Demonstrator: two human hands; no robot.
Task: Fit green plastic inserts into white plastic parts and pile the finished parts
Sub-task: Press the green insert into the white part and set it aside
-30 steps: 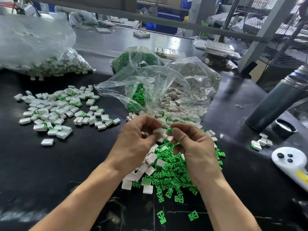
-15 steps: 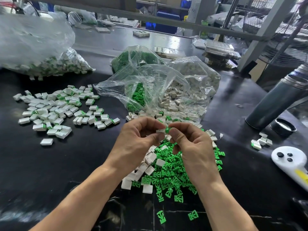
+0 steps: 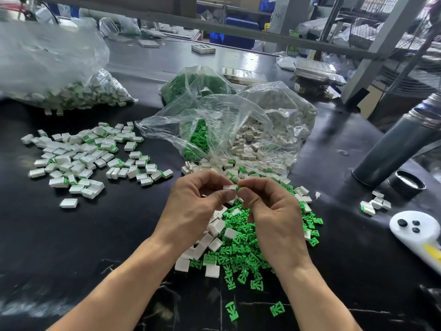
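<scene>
White plastic part (image 3: pixel 229 187) and green insert (image 3: pixel 238 188) meet end to end between two hands above the table (image 3: pixel 100 237).

Left hand (image 3: pixel 195 206) pinches the small white rectangular part between thumb and fingers, its long axis lying left to right, open end toward the right. Right hand (image 3: pixel 272 211) pinches the green insert, only its tip showing at that end. Directly beneath lies a loose heap of green inserts (image 3: pixel 243 244) mixed with white parts (image 3: pixel 214 237). Behind it, clear bags (image 3: pixel 238 130) spill more of both. Well to the left sits the pile of finished parts (image 3: pixel 88 158), white with green edges.
</scene>
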